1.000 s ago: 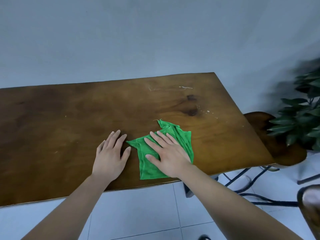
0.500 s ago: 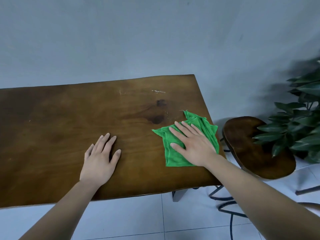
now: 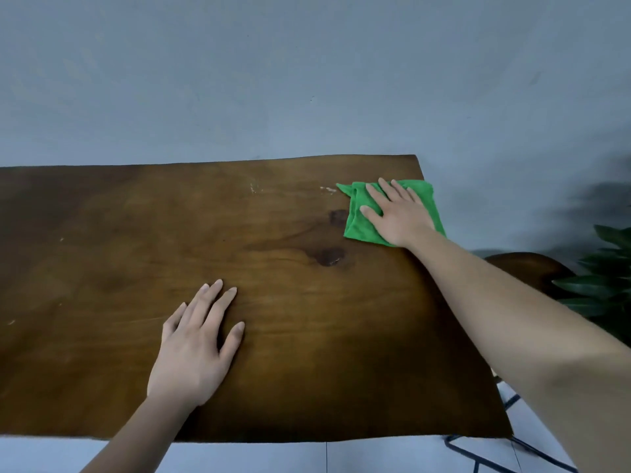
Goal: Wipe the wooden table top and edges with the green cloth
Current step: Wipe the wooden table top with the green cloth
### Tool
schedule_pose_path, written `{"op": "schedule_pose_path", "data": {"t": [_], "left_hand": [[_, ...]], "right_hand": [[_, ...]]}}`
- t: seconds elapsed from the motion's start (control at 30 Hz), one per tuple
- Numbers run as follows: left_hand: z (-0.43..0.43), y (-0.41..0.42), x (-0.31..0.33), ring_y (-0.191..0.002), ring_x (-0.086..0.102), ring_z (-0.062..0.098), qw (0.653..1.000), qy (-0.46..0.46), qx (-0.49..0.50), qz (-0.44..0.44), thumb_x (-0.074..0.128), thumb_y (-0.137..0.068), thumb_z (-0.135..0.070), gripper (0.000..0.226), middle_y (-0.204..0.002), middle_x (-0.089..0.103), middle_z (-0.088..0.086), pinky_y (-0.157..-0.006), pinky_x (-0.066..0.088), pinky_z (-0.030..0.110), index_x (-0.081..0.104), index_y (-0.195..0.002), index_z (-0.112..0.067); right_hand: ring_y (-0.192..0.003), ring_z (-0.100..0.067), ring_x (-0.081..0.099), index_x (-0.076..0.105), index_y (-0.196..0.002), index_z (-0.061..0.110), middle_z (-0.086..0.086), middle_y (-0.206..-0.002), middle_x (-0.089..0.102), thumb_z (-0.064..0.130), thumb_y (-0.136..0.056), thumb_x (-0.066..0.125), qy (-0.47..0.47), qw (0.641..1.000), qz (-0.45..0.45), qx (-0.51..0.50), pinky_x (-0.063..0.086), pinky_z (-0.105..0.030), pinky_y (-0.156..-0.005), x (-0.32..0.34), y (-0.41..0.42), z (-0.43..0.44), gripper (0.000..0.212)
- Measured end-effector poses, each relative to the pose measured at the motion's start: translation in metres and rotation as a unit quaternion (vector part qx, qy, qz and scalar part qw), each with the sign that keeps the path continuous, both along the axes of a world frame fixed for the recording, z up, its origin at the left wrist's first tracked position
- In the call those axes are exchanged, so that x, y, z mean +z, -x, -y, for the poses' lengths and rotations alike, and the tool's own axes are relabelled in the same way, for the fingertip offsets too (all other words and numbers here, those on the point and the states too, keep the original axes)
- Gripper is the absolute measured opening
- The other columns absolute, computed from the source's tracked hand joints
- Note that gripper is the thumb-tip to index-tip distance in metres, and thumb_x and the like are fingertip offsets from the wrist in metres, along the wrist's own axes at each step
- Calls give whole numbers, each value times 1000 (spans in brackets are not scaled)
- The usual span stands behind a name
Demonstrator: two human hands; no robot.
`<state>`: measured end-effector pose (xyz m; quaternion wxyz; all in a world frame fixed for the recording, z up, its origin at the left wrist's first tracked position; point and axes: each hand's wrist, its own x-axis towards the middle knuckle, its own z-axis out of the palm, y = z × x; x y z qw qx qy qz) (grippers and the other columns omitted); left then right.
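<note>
Pressing flat on the green cloth, the right hand lies palm down with its fingers spread and extended, not curled around the fabric; nothing is gripped, the cloth is simply pinned under the palm. The cloth sits crumpled at the far right corner of the wooden counter, its right side reaching the counter's right edge and its far side lying close to the back edge. A pointed fold of the cloth projects to the left, just beside a small whitish mark on the wood. A second pale smear shows further left along the back of the counter.

Left hand rests palm down on bare wood nearer the front edge, well apart from the cloth, fingers straight and slightly parted, holding nothing. Two dark knots mark the grain between the two hands.

Behind the counter stands a plain grey-blue wall. To the right, below counter level, part of a dark wooden stool seat is visible, and beside it the green leaves of a plant. Black metal legs show beneath the front right corner over a pale tiled floor.
</note>
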<state>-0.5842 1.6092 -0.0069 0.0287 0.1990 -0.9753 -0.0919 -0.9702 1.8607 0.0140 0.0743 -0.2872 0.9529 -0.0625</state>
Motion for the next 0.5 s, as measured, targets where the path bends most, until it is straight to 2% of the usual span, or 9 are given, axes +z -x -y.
{"op": "schedule_pose_path", "data": {"t": [0.3,0.43,0.5], "left_hand": [[-1,2,2,-169,4,4,1000,-5,4,0,18,-108,-74,73,-181,18,-16,-136,18,50,28,-172,-40],[-1,2,2,-169,7,6,1000,-3,7,1,15,-108,-75,75,-181,20,-15,-136,19,50,28,-172,-40],[-1,1,2,-169,8,6,1000,-6,10,-2,15,-108,-76,76,-181,20,-15,-136,19,50,29,-172,-39]], "right_hand": [[-174,-27,-1,7,-180,33,-3,-189,2,65,-113,13,7,996,11,-93,0,-52,-140,1,73,59,75],[-174,-31,-4,2,-180,28,-7,-189,-2,62,-114,12,1,992,20,-127,-1,-55,-139,3,67,73,74],[-174,-34,-4,0,-180,27,-8,-188,-5,65,-113,9,-11,996,12,-93,0,-56,-139,3,45,82,77]]}}
